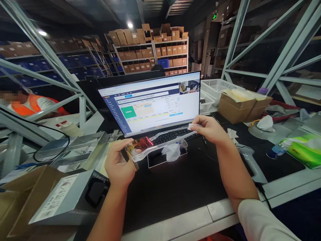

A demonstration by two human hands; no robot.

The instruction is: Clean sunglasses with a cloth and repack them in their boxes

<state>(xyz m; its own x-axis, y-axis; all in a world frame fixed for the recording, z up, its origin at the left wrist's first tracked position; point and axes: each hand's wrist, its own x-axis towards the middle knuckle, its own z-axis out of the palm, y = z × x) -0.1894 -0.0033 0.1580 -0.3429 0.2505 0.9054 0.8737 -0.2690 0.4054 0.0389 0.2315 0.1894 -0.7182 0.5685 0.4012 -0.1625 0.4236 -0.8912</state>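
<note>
Above the desk in front of the monitor, I hold a pair of glasses with a clear frame and a reddish mirrored lens (142, 144). My left hand (119, 164) grips them at the lens end, thumb below and fingers above. The two clear temple arms stretch rightward over the black keyboard (173, 134). At their far ends my right hand (207, 129) pinches a temple tip together with a small white piece, perhaps paper or a tag. Crumpled clear plastic (172, 151) lies under the glasses on the monitor's stand (154, 161).
A lit monitor (152, 103) stands behind. At left are a grey "Wakening" box (75, 192), an open carton (32, 194) and a metal tray (85, 155). At right lie a scanner (252, 162), tissues (266, 124), a bottle (278, 149) and a carton (235, 105). A person in an orange vest (32, 105) sits left.
</note>
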